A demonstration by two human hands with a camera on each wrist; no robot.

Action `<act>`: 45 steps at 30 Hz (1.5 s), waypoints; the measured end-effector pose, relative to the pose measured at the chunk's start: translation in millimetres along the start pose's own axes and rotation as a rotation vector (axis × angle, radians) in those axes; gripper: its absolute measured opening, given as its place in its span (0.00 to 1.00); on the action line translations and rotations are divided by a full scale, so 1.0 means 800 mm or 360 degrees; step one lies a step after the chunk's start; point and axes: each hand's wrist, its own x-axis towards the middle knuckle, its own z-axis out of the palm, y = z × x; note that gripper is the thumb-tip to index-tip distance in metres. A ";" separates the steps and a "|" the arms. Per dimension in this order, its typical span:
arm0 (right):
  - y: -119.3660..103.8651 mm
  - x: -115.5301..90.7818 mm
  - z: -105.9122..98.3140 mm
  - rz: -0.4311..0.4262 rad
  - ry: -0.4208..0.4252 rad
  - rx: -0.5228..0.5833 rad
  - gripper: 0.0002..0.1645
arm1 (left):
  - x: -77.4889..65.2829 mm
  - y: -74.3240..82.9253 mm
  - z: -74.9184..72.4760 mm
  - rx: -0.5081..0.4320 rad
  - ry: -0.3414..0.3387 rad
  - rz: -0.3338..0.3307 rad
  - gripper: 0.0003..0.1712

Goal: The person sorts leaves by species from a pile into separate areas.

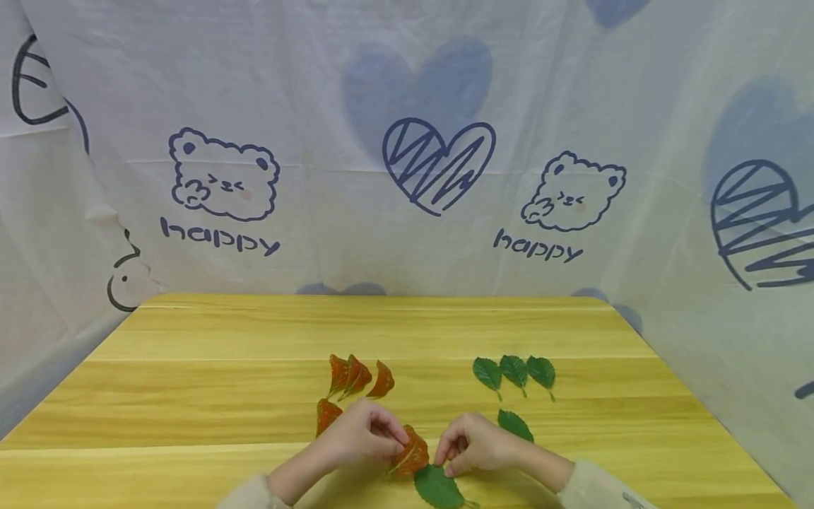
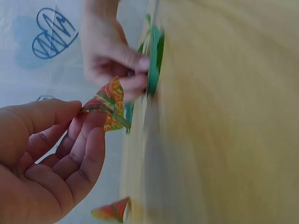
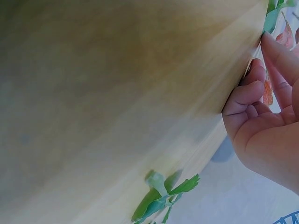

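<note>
My left hand pinches a red leaf with pale speckles by its edge, between thumb and fingers. In the left wrist view that red leaf is raised off the table and shows its stem. Just to the right, my right hand holds a green leaf at its upper edge between thumb and finger. This leaf overlaps the lower edge of the red one in the head view. The right wrist view shows the fingertips of the right hand at the green leaf.
Three red leaves lie in a row behind my left hand, and another red leaf is partly hidden by it. Three green leaves form a row at the right, with one more green leaf in front. All lie on the wooden table.
</note>
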 end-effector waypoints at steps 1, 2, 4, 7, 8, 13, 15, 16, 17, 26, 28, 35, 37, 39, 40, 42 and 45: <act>0.000 0.000 0.000 -0.0001 0.0000 -0.0001 0.05 | 0.000 -0.001 -0.004 0.0034 0.0020 0.0014 0.03; 0.000 0.000 0.000 0.0001 0.0000 -0.0004 0.05 | 0.001 -0.002 -0.008 0.0077 0.0040 0.0034 0.04; 0.000 0.000 0.001 0.0011 -0.0001 -0.0003 0.05 | 0.001 -0.005 -0.014 0.0127 0.0088 0.0065 0.04; 0.001 0.000 0.000 0.0018 -0.0006 0.0001 0.05 | 0.001 -0.006 -0.023 0.0195 0.0146 0.0089 0.04; 0.001 0.000 0.000 0.0019 -0.0008 0.0004 0.05 | 0.000 -0.007 -0.025 0.0210 0.0163 0.0096 0.03; 0.002 -0.001 0.000 0.0012 -0.0010 0.0017 0.05 | -0.003 -0.008 -0.034 0.0309 0.0221 0.0107 0.02; 0.002 -0.001 0.001 0.0005 -0.0010 0.0022 0.05 | -0.004 -0.009 -0.036 0.0338 0.0236 0.0095 0.02; 0.001 -0.001 0.001 0.0001 -0.0010 0.0024 0.05 | -0.004 -0.009 -0.037 0.0350 0.0248 0.0086 0.02; 0.001 -0.001 0.001 -0.0002 -0.0010 0.0026 0.05 | -0.005 -0.010 -0.038 0.0364 0.0261 0.0074 0.03; 0.004 -0.001 0.000 0.0006 -0.0005 0.0025 0.06 | -0.008 -0.011 -0.041 0.0505 0.0376 -0.0034 0.06; 0.005 -0.001 0.000 -0.0002 -0.0008 0.0025 0.06 | -0.008 -0.012 -0.041 0.0521 0.0383 -0.0055 0.06; 0.005 -0.002 -0.001 -0.0014 -0.0015 0.0017 0.06 | -0.007 -0.015 -0.039 0.0586 0.0363 -0.0095 0.07; 0.005 -0.002 -0.001 -0.0011 -0.0014 0.0011 0.06 | -0.006 -0.016 -0.039 0.0595 0.0346 -0.0086 0.07; 0.005 -0.001 0.000 -0.0007 -0.0012 0.0005 0.05 | -0.005 -0.016 -0.038 0.0606 0.0332 -0.0075 0.07; 0.005 -0.001 0.000 -0.0004 -0.0011 0.0006 0.05 | -0.005 -0.015 -0.038 0.0613 0.0327 -0.0072 0.07; 0.005 -0.001 0.000 0.0000 -0.0008 0.0007 0.05 | -0.004 -0.015 -0.037 0.0630 0.0316 -0.0072 0.07; 0.005 -0.001 0.000 0.0000 -0.0006 0.0003 0.05 | -0.004 -0.015 -0.036 0.0620 0.0287 -0.0090 0.08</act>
